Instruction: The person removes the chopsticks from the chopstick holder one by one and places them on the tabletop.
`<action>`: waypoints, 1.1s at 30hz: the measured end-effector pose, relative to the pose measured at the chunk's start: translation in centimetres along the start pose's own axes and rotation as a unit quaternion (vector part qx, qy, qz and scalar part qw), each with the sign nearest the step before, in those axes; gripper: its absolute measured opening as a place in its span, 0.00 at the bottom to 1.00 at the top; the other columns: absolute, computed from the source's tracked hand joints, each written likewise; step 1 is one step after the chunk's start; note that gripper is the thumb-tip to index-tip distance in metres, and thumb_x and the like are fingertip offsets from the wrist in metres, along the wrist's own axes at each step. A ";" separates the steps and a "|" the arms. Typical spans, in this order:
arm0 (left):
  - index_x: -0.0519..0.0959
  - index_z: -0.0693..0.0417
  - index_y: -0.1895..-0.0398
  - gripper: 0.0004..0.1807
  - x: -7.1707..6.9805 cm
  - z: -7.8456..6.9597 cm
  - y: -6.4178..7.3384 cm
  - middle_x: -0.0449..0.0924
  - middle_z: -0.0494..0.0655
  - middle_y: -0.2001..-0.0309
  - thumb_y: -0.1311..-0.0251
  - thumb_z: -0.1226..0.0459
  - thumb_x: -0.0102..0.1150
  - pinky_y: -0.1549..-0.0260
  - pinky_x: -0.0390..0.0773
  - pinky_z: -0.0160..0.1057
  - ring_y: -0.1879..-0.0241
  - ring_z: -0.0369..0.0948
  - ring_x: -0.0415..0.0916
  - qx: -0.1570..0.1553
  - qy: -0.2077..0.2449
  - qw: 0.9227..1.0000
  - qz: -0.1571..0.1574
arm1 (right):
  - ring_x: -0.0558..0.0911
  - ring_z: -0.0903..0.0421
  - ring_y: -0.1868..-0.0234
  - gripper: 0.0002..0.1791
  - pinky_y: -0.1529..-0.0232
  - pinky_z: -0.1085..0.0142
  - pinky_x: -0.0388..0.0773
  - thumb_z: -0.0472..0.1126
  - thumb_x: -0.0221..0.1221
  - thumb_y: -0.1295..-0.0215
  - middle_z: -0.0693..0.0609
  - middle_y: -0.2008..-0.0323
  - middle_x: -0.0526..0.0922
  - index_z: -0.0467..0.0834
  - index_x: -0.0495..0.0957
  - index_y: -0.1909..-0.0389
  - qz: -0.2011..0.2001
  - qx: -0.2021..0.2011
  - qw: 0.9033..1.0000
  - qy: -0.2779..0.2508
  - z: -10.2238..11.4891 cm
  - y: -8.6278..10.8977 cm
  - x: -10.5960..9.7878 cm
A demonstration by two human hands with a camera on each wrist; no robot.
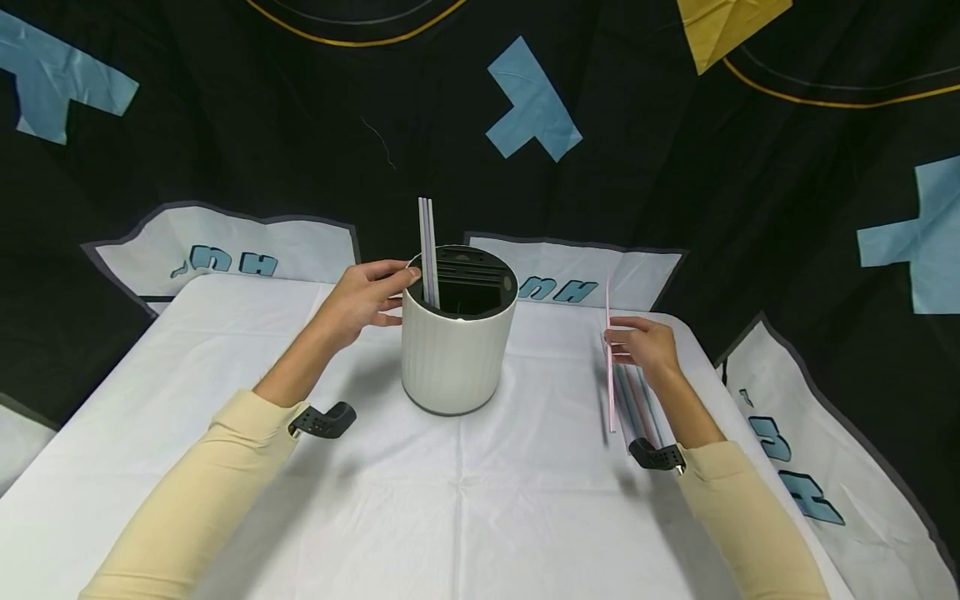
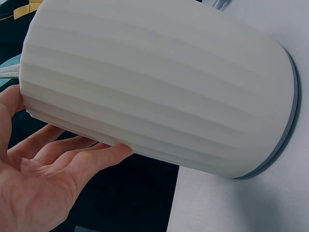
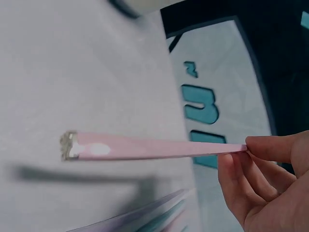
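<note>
A white ribbed utensil holder [image 1: 459, 367] with a black slotted top [image 1: 472, 271] stands upright on the table. My left hand [image 1: 367, 296] holds it at the upper left, thumb at the rim and fingers against the side wall [image 2: 159, 92]. Several pale chopsticks [image 1: 428, 250] stand upright in the holder's left part. Off to the right, my right hand [image 1: 641, 342] pinches a pink chopstick [image 3: 140, 146] near one end between thumb and fingertips. Its glittery silver end points away from the hand. Below that hand, several pastel chopsticks [image 1: 641, 408] lie side by side, partly hidden by the wrist.
A white cloth [image 1: 420, 508] covers the table, whose right edge runs close by the right forearm. Behind it hangs a black backdrop [image 1: 315, 150] with blue and yellow patches. Black straps [image 1: 326, 421] sit on the wrists.
</note>
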State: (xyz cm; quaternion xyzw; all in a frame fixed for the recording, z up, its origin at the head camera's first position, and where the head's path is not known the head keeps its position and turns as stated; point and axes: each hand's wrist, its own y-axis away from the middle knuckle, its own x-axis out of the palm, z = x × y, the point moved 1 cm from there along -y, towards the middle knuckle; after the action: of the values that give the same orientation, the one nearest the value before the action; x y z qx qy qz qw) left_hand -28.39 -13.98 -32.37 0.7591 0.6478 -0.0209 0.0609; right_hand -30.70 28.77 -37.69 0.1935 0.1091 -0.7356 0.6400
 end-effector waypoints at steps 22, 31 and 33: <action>0.67 0.58 0.27 0.32 -0.1 0.1 -0.1 0.71 0.55 0.29 0.29 0.54 0.58 0.45 0.82 0.55 0.34 0.56 0.74 0.001 0.005 1.000 0.000 | 0.83 0.61 0.67 0.22 0.62 0.68 0.87 0.38 0.58 0.28 0.38 0.51 0.83 0.32 0.76 0.37 0.023 0.043 0.997 0.056 -4.5 -0.9 0.7; 0.66 0.58 0.26 0.34 0.0 0.1 -0.1 0.70 0.55 0.28 0.29 0.52 0.59 0.45 0.82 0.55 0.34 0.57 0.74 0.002 -0.007 1.000 -0.001 | 0.84 0.63 0.68 0.22 0.62 0.69 0.87 0.39 0.59 0.28 0.36 0.51 0.85 0.33 0.77 0.38 0.017 0.035 0.996 0.082 -5.2 -1.1 0.8; 0.66 0.58 0.26 0.33 0.0 0.1 -0.1 0.70 0.55 0.28 0.29 0.52 0.59 0.45 0.82 0.55 0.34 0.57 0.74 0.002 -0.006 1.000 -0.001 | 0.84 0.63 0.68 0.22 0.62 0.69 0.87 0.39 0.59 0.29 0.37 0.51 0.85 0.33 0.77 0.38 0.016 0.034 0.996 0.084 -5.3 -1.1 0.7</action>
State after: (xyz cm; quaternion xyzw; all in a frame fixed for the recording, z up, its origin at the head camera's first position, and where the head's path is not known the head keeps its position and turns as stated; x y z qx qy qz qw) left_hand -28.48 -13.96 -32.46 0.7583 0.6483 -0.0271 0.0628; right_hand -31.09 30.43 -42.86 0.2783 0.1345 -0.7092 0.6336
